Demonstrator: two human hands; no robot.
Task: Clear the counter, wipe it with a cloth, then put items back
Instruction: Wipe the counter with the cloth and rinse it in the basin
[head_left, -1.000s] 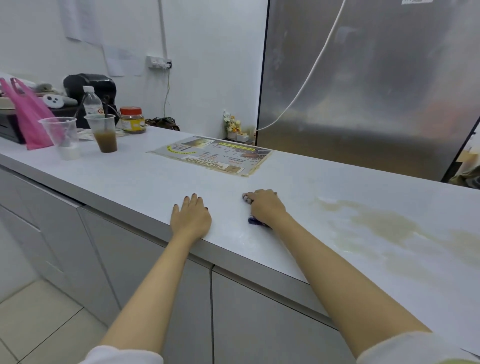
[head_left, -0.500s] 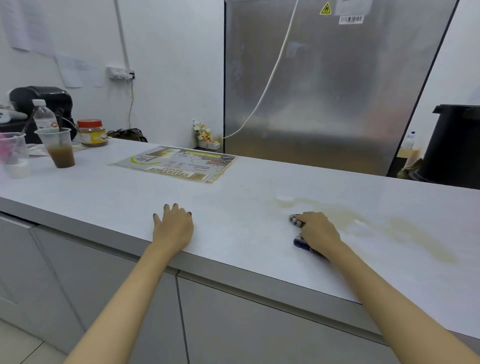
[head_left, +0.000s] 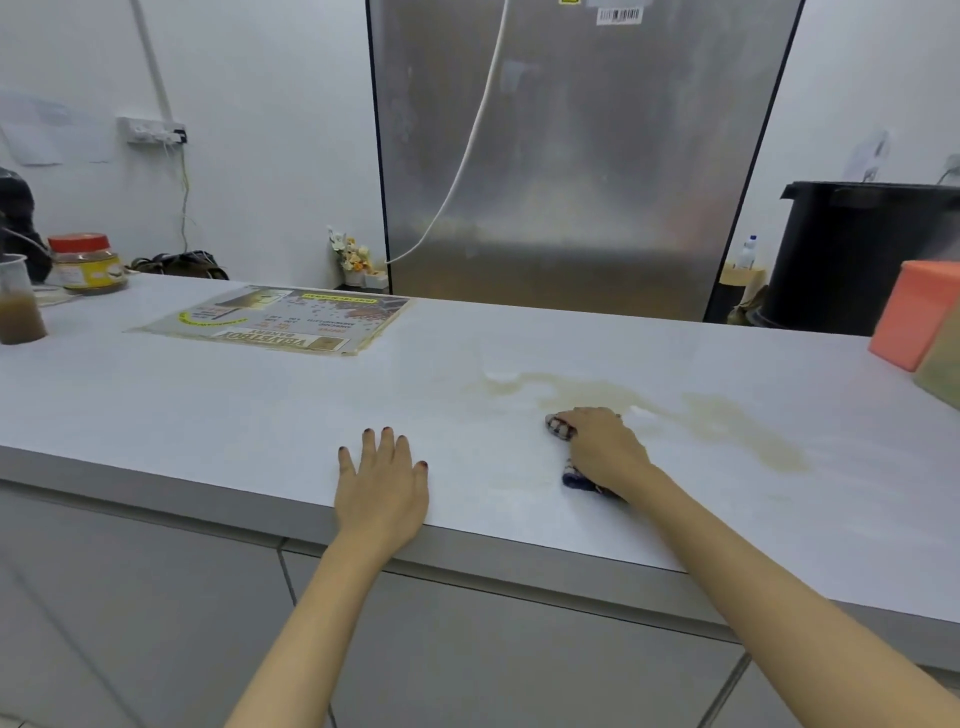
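Right hand (head_left: 605, 453), palm-down, around cloth (head_left: 560, 429)

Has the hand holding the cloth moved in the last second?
Yes. The right hand slid the cloth rightward, away from the poster and onto the brown stain.

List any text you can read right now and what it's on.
"VELVETBOX", upside down, on the laminated sheet lying on the counter; its smaller print is blurred.
Barcode sticker on the steel fridge: digits too small to read.
Jar label: unreadable.
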